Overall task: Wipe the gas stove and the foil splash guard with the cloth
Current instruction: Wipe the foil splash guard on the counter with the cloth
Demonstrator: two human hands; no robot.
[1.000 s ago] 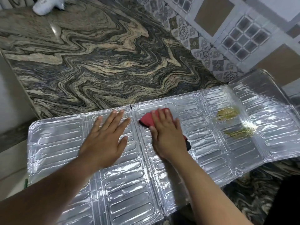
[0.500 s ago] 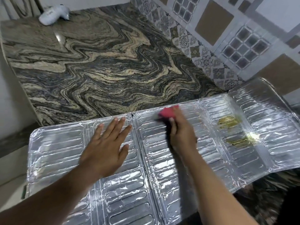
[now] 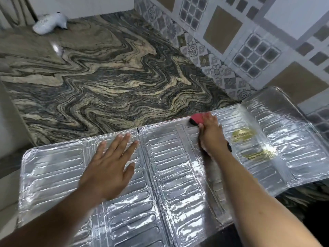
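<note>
The silver embossed foil splash guard (image 3: 169,184) lies flat across the marbled countertop, several hinged panels wide. My left hand (image 3: 110,166) rests palm down with fingers spread on a left-of-centre panel. My right hand (image 3: 211,138) presses a red cloth (image 3: 196,119) against the guard's far edge; a dark part of the cloth shows at my wrist. Yellowish greasy smears (image 3: 243,135) mark the panel to the right of the cloth. The gas stove is out of sight.
The swirled grey-and-beige stone countertop (image 3: 106,82) stretches beyond the guard. A white crumpled bag (image 3: 50,23) lies in the far left corner. The patterned tile wall (image 3: 249,50) rises on the right, with the guard's right end leaning against it.
My right hand has slid the red cloth away from me and rightward, from the panel's middle to the guard's far edge. My left hand stays flat in place.
</note>
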